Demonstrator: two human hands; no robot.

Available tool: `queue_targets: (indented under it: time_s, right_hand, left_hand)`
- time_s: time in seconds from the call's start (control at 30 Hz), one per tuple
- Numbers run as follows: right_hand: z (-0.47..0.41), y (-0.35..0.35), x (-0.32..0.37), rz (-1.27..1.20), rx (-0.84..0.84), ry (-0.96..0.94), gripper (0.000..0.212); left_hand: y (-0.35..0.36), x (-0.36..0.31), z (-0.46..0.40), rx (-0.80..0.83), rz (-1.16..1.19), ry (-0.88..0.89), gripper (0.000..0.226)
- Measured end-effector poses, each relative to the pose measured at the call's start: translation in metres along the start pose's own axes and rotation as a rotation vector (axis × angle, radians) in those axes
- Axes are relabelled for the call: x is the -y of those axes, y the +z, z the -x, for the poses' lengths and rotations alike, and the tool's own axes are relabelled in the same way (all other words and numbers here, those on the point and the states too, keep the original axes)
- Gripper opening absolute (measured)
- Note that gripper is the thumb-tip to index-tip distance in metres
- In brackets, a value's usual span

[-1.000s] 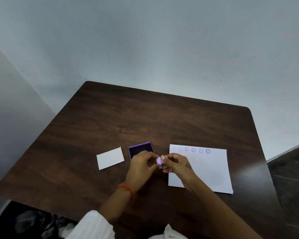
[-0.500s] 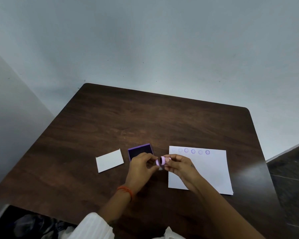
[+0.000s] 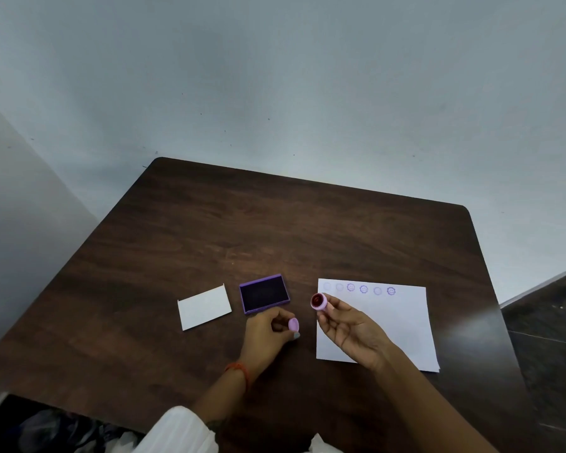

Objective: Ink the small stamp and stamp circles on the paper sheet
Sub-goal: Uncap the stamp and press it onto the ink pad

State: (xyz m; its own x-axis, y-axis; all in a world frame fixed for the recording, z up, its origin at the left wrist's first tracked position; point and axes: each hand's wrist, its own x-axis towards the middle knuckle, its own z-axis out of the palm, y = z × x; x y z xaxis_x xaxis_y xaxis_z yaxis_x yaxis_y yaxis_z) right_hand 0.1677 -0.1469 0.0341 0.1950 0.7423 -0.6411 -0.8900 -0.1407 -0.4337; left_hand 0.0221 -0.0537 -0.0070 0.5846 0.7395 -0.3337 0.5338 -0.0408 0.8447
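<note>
My right hand (image 3: 350, 331) holds the small pink stamp (image 3: 319, 301) at its fingertips, dark red face turned toward the ink pad, just left of the paper's edge. My left hand (image 3: 268, 331) pinches the stamp's lilac cap (image 3: 293, 324) low over the table, in front of the pad. The open purple ink pad (image 3: 264, 293) lies on the table between the white lid and the sheet. The white paper sheet (image 3: 402, 325) lies at the right and carries a row of several faint purple circle prints (image 3: 363, 289) along its top edge.
A white rectangular lid or card (image 3: 204, 307) lies left of the ink pad. The dark wooden table (image 3: 275, 230) ends at a grey wall behind. Dark floor tiles (image 3: 553, 322) show to the right. A white sleeve (image 3: 180, 429) covers my left upper arm.
The two hands have pulled apart: the cap came off the stamp and went down-left with my left hand, while my right hand turned the stamp face outward.
</note>
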Motion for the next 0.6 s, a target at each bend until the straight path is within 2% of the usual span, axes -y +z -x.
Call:
queue_targets:
  time_s: [0.33,0.6]
  right_hand:
    - [0.000,0.004,0.000,-0.004,0.015,-0.025,0.023]
    - [0.002,0.008,0.000,-0.015,0.014,-0.027,0.022]
  left_hand:
    - [0.000,0.013,-0.005,-0.038,-0.165,0.064,0.020]
    - [-0.008,0.015,-0.005,-0.087,-0.232,0.097,0.038]
